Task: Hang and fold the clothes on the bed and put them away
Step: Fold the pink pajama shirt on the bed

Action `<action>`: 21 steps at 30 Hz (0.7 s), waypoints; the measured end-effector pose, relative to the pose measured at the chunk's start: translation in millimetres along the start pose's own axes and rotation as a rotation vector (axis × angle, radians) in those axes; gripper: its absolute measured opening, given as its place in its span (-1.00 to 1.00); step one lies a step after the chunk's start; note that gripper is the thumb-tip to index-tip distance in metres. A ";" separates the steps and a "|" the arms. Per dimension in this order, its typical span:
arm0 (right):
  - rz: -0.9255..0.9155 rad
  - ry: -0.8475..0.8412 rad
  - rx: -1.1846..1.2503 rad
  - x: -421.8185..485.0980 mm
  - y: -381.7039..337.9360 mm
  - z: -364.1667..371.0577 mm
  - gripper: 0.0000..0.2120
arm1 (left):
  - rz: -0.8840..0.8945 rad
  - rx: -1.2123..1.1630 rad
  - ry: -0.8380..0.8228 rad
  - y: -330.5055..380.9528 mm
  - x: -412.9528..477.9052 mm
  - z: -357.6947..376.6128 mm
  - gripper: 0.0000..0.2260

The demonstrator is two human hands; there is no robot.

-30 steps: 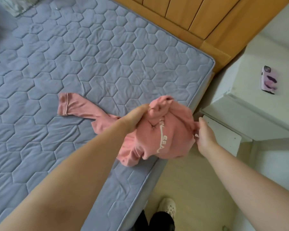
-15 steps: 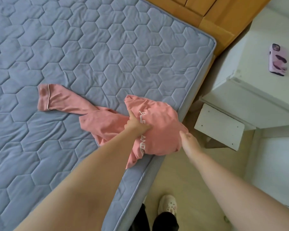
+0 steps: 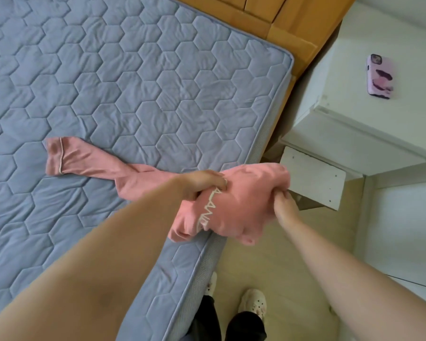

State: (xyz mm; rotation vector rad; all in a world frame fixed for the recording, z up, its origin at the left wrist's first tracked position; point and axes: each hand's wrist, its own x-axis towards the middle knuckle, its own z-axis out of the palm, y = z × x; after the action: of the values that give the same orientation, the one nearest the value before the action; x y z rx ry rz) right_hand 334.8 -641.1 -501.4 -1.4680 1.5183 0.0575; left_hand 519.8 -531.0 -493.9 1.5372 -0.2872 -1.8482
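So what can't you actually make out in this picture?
- Head view, white lettering on the pink top: broken by folds and partly covered by the left hand, unreadable as a whole.
- Head view, right hand: the tips of its fingers are buried in the cloth.
- Head view, bed: cut off by the picture's edges, so other clothes may lie unseen.
- Head view, phone: lies back up, screen hidden.
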 end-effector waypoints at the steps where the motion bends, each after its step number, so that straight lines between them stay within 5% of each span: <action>1: -0.015 -0.021 0.064 0.9 -0.4 -1.6 -0.66 | 0.003 -0.040 -0.086 3.6 -6.7 -8.2 -0.76; 4: 0.124 -0.078 0.382 -1.6 -9.9 0.8 -0.75 | 0.073 -0.139 0.004 5.1 -11.6 -33.1 -0.66; 7: 0.263 -0.235 0.589 -3.7 -16.6 14.6 -0.54 | 0.049 0.264 0.598 -7.1 -1.7 -57.9 -0.67; 9: 0.274 -0.378 0.543 -6.0 -18.4 29.1 -0.45 | -0.055 0.509 0.802 -26.9 5.2 -71.1 -0.66; 14: 0.309 -0.465 0.524 -11.5 -21.1 60.3 -0.51 | 0.066 0.453 0.731 -49.8 16.6 -53.1 -0.56; 18: 0.354 -0.362 0.577 1.6 -8.7 63.4 -0.45 | 0.086 0.832 0.616 -62.3 26.0 -19.0 -0.05; 21: 0.367 -0.391 0.637 11.0 -2.5 57.0 -0.43 | 0.063 1.084 0.601 -68.9 42.4 -1.2 -0.04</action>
State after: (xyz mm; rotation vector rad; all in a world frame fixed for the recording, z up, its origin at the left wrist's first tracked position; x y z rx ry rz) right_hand 372.6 -614.2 -536.4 -0.6219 1.2970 0.0670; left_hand 493.4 -507.6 -566.7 2.6402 -1.1392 -1.0658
